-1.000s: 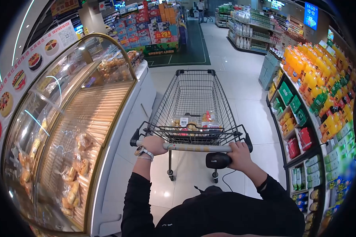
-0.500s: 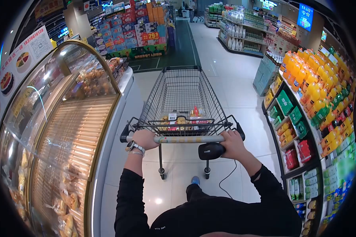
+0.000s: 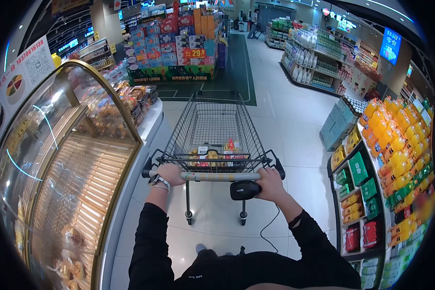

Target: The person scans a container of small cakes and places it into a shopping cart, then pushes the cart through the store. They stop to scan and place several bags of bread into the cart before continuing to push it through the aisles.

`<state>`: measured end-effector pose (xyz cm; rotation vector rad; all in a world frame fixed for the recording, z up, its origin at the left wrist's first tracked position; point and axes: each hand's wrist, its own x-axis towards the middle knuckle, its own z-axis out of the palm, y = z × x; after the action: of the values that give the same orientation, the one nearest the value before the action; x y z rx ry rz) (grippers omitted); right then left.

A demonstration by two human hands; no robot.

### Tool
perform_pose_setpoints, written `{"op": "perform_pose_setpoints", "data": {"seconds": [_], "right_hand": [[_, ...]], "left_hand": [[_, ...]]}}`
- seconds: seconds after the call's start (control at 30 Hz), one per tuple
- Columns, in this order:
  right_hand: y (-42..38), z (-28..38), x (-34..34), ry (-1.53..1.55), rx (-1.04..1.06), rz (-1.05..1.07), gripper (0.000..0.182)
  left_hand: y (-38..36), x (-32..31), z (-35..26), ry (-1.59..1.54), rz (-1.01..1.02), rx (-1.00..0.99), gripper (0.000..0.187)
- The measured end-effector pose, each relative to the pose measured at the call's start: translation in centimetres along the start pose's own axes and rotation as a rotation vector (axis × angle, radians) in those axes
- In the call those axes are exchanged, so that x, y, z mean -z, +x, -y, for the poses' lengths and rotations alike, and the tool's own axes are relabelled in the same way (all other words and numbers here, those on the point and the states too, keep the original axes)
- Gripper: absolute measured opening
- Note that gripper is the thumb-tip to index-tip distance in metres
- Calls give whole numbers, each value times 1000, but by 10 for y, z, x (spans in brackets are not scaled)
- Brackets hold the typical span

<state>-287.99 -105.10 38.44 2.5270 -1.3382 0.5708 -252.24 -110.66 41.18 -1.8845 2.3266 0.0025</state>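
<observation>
— What did the hands have hold of?

— Both were clenched on the shopping cart's push bar (image 3: 220, 176). The left hand (image 3: 170, 173) wrapped the bar near its left end, with a wristwatch (image 3: 155, 181) and a bracelet just behind it. The right hand (image 3: 269, 185) gripped near the right end, and pinned a black handheld scanner (image 3: 244, 190) under the bar with the same fingers (its cable (image 3: 268, 227) hung loose toward the floor).

— Why hold the scanner that way?

— My guess: it let one hand steer and keep the device ready at once.

— And the cart itself?

— The shopping cart (image 3: 212, 128) stood on the pale tiled floor (image 3: 295, 125), pointed up the aisle, straight ahead of the person. At the near end of its basket, just behind the bar, lay a few packaged goods (image 3: 212, 153): clear boxes of what looked like pastry and something with a red label. Likely they sat there because that end is closest to reach.

— What flanked it?

— On the left, close beside the cart, a curved glass bakery display case (image 3: 72, 159) with wrapped bread inside. On the right, set further off, a shelf of orange juice bottles (image 3: 396, 140). Far ahead, a stacked box display with a 29.9 price sign (image 3: 194, 53).
</observation>
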Motion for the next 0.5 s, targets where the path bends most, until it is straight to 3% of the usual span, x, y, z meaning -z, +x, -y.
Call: {"op": "perform_pose_setpoints", "data": {"seconds": [0.27, 0.4, 0.5], "right_hand": [[127, -76, -49, -23, -7, -16, 28], [192, -103, -72, -22, -70, 90, 31], [240, -126, -92, -53, -100, 28, 33]], "left_hand": [[151, 9, 52, -10, -54, -9, 38], [229, 19, 79, -23, -76, -14, 39], [280, 36, 96, -29, -101, -22, 39]]}}
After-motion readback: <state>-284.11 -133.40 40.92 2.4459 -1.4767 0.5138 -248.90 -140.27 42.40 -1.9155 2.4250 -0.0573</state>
